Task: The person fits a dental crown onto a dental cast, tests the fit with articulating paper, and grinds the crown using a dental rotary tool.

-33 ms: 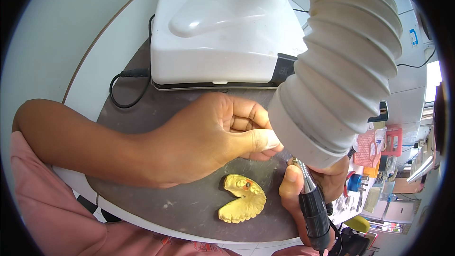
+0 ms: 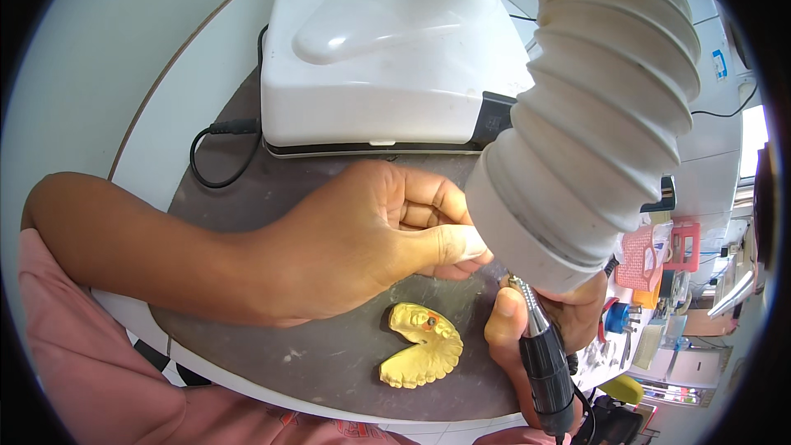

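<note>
My left hand (image 2: 404, 227) is closed in a pinch, its fingertips at the mouth of the white suction hose (image 2: 597, 124); whatever they hold is hidden there. In my right hand (image 2: 577, 313) is a black and silver rotary handpiece (image 2: 544, 363), slanting with its metal tip up toward the hose mouth. The hose covers part of that hand and the tip's end. Below my left hand a yellow dental cast (image 2: 424, 350) lies on the dark grey tabletop, teeth along its curved edge and a dark spot ringed in reddish-orange on one of them.
A large white machine (image 2: 387, 74) stands at the back, and the ribbed hose arches from it over my right hand. A black cable (image 2: 216, 181) loops at its left side. On the right, a pink basket (image 2: 641, 257) and a blue object (image 2: 616, 318) crowd a white bench.
</note>
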Available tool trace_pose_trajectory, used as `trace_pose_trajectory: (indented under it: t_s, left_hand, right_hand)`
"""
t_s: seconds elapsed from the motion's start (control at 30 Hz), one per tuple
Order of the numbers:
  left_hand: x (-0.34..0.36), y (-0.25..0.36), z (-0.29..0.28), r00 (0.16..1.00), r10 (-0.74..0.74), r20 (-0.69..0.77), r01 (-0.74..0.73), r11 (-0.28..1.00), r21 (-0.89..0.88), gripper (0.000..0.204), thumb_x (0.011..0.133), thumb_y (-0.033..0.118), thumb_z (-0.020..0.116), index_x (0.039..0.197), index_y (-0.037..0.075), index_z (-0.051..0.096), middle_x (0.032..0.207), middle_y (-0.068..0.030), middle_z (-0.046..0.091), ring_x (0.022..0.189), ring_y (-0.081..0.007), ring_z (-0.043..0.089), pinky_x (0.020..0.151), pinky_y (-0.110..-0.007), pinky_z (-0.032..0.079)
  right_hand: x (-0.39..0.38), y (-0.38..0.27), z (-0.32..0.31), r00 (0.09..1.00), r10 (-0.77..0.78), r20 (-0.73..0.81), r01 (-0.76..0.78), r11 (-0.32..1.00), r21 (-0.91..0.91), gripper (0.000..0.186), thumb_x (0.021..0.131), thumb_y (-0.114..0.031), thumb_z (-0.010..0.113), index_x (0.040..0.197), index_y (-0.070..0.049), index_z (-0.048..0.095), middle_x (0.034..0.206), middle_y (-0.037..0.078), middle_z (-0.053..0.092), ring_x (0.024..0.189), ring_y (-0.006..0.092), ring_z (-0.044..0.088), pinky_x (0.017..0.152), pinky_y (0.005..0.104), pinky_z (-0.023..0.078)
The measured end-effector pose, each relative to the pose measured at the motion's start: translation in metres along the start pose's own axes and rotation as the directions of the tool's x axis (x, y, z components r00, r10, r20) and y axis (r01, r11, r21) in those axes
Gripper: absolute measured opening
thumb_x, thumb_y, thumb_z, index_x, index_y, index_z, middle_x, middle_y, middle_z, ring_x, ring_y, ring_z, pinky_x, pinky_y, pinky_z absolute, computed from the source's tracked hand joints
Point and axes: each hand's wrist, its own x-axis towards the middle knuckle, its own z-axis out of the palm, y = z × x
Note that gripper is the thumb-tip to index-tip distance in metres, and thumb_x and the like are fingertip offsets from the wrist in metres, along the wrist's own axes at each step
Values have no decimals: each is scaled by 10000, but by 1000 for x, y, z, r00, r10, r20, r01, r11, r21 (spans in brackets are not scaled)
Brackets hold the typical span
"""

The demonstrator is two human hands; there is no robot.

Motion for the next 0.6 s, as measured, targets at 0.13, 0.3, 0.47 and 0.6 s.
trace_pose_trajectory:
  t_s: [0.13,0.3,0.47,0.6]
  left_hand:
    - [0,-2,-1,1000,6,-18,-6,1000,31,159,994,124,656,1006,-32,679,989,-53,716,948,-105,680,921,-250,548]
    - [-1,2,-3,997,-69,-38,68,998,-4,284,941,27,694,1214,-17,627,1198,-50,684,1102,-108,623,997,-292,492]
    - [-1,2,-4,995,-100,-26,101,995,24,350,927,-2,705,1266,-12,620,1236,-44,690,1131,-101,615,1011,-299,480]
    - [1,1,-2,997,-81,-18,82,997,15,342,924,0,708,1256,-14,626,1226,-43,696,1123,-99,619,1007,-297,483]
  right_hand:
    - [0,4,-1,998,-58,-3,58,997,-59,170,761,34,707,930,41,702,864,147,728,761,234,715,687,284,531]
    - [1,3,-1,994,-92,59,96,993,-66,189,773,37,700,962,39,700,894,135,723,785,222,703,701,281,528]
    - [-2,4,3,995,-100,30,101,993,-52,206,784,45,694,990,45,693,919,117,713,804,192,682,706,273,520]
    - [-5,0,2,994,-106,9,107,992,-69,219,792,51,689,1011,50,688,938,103,705,819,168,664,711,267,513]
